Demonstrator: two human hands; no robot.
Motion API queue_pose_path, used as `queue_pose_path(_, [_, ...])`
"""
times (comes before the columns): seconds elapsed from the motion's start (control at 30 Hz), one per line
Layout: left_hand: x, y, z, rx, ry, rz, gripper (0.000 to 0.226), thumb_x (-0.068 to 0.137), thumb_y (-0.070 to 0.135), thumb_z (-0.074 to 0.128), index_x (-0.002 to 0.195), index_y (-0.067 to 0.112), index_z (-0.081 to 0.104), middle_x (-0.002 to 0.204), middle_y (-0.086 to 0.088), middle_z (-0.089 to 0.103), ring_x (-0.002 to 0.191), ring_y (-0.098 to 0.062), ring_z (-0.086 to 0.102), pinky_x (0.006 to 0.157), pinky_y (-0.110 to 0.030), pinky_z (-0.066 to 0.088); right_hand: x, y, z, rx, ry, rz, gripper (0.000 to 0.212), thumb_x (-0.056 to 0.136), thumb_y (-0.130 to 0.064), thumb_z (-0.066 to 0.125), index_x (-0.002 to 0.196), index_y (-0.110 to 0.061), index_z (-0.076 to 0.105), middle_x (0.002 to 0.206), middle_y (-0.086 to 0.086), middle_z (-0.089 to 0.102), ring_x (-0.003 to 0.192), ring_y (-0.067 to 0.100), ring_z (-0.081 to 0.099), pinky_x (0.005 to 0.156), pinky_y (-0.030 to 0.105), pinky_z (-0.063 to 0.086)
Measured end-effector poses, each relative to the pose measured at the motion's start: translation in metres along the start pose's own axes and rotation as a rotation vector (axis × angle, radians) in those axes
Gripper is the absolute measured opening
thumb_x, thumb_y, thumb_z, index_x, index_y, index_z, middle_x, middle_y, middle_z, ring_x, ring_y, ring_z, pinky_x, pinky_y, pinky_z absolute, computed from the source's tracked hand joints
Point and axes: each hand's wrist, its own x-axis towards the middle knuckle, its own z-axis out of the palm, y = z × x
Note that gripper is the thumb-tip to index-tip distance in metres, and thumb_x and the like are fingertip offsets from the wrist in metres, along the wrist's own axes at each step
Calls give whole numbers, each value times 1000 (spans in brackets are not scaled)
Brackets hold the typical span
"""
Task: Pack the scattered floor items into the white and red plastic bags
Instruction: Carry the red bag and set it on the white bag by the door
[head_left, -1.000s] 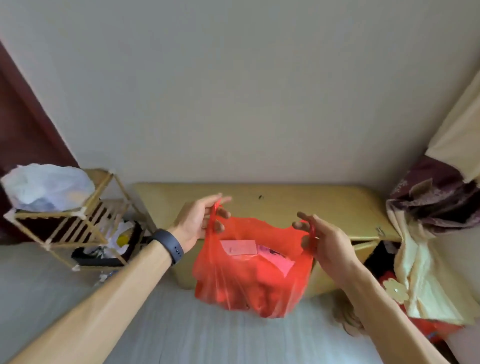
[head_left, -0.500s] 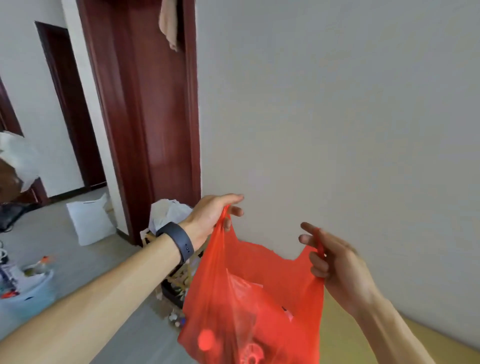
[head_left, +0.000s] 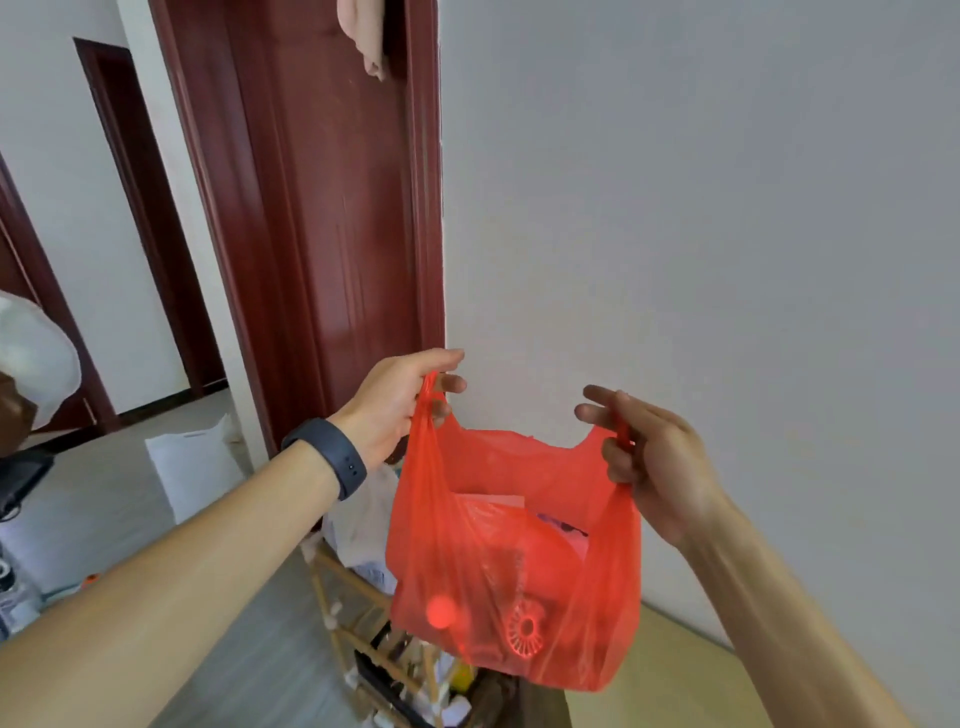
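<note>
Open air surrounds the red bag (head_left: 519, 545); a wooden rack (head_left: 329, 603) stands below.

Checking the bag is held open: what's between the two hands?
Head view: only the sagging top edge of the red bag spans from the left hand to the right hand; plain wall behind.

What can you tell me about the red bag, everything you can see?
The red bag is thin, see-through plastic with two loop handles. It hangs in the air, mouth held open: the left hand pinches one handle, the right hand grips the other. Its bottom bulges with things, among them a round holed disc and pinkish paper.
</note>
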Motion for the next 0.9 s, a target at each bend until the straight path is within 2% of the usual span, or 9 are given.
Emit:
queue_pose_path(0.23, [131,49,-74,-8,-94,61,32,88,33,67,112,11,63,85,-2,72,67,-16,62,69,-32,47,132,-15,77,65,154,-130,30,102,-24,47,121,-4,60,91,1,74,51,11,34,51,24,27])
queue_pose_path(0.4, [214,81,-104,53,-179,107,33,90,31,66,116,11,64,91,-4,72,70,-18,65,73,-34,46,197,-20,119,86,245,-159,18,100,-25,51,107,-11,61,86,-1,74,52,12,34,52,24,26])
queue_pose_path(0.53, [273,90,-113,11,-165,95,38,89,41,65,116,14,61,86,0,74,73,-17,64,77,-33,46,236,-18,135,77,279,-163,19,99,-27,54,105,-11,61,86,-1,74,52,11,40,54,26,31])
queue_pose_path(0.63, [313,86,-124,-71,-98,74,47,87,52,64,113,13,62,85,2,73,75,-16,63,79,-33,46,265,-13,142,74,290,-182,25,99,-30,56,109,-9,63,84,0,72,53,11,43,57,27,34])
queue_pose_path(0.7, [336,80,-133,-77,-104,82,50,87,53,64,114,11,64,82,1,70,68,-15,61,71,-30,47,286,-4,144,63,289,-188,27,98,-31,56,110,-8,64,84,-1,72,53,11,43,57,28,35])
queue_pose_path(0.77, [354,64,-144,-39,-120,81,48,88,49,63,114,9,65,77,0,65,60,-13,57,65,-28,46,300,12,146,41,292,-167,30,97,-32,57,112,-7,65,85,-1,72,54,12,42,58,29,35])
queue_pose_path(0.9, [388,11,-172,103,-176,38,39,91,45,60,108,12,70,69,1,57,60,-15,54,64,-27,47,322,64,143,31,313,-104,31,96,-34,58,111,-9,68,83,-2,70,55,14,39,61,30,32])
